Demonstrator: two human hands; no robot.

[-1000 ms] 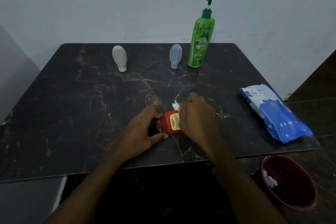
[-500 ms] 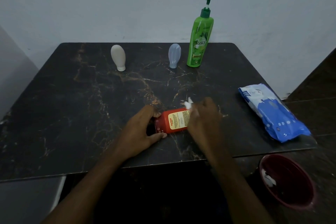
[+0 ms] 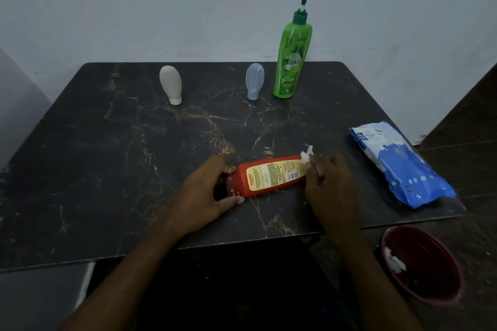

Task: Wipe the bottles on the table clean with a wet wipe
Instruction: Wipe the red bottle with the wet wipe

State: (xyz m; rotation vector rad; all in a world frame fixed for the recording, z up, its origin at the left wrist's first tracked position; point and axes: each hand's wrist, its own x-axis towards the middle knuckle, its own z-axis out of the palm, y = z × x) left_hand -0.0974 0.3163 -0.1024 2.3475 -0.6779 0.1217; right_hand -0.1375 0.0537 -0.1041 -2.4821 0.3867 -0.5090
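Lying on its side near the front of the dark marble table (image 3: pixel 107 169), the red bottle (image 3: pixel 269 176) showed its yellow label upward, the print too small to read. The left hand (image 3: pixel 207 196) curled round its left end, thumb below and fingers above, covering most of that end. The right hand (image 3: pixel 330 188) bunched a white wet wipe (image 3: pixel 308 154) against the other end and hid it; only a crumpled tip of the wipe stuck out. Far back stood a cream bottle (image 3: pixel 170 83), a blue-grey bottle (image 3: pixel 255 80) and a green pump bottle (image 3: pixel 291 59). A blue wipes pack (image 3: pixel 398 166) lay at the right edge. A dark red bowl (image 3: pixel 425 266) beyond the table's corner held white scraps, hard to make out.
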